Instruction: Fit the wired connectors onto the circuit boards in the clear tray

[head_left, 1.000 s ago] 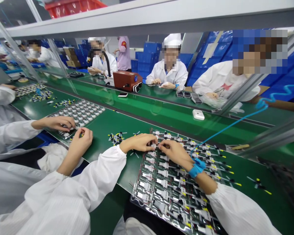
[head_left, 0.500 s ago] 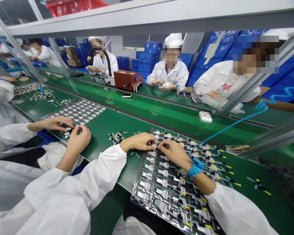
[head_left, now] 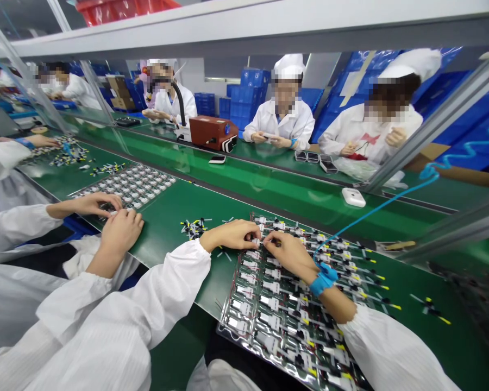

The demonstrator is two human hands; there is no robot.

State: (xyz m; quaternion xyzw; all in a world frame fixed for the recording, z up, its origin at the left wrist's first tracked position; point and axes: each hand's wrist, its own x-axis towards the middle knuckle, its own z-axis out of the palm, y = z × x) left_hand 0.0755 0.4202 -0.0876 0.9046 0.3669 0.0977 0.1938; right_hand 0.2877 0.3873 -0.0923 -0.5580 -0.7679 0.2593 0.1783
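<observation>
A tray of small circuit boards with white connectors and red, black and yellow wires [head_left: 285,315] lies on the green bench in front of me. My left hand [head_left: 232,236] rests at the tray's far left corner, fingers pinched on a small white connector [head_left: 257,243]. My right hand [head_left: 289,252] meets it there, fingertips pinched on the same spot. A blue wrist strap [head_left: 324,278] circles my right wrist, its coiled blue cord [head_left: 375,209] running up to the right.
A pile of loose black and yellow parts [head_left: 192,228] lies left of my left hand. A co-worker's hands [head_left: 106,217] work on another tray [head_left: 134,184] to my left. Beyond runs a green conveyor [head_left: 269,184] carrying a white device [head_left: 353,197]; several people sit opposite by a brown box [head_left: 209,132].
My hands stay pinched at the same spot on the tray. The white device on the conveyor has drifted to the right. The co-worker's nearer hand has shifted slightly left.
</observation>
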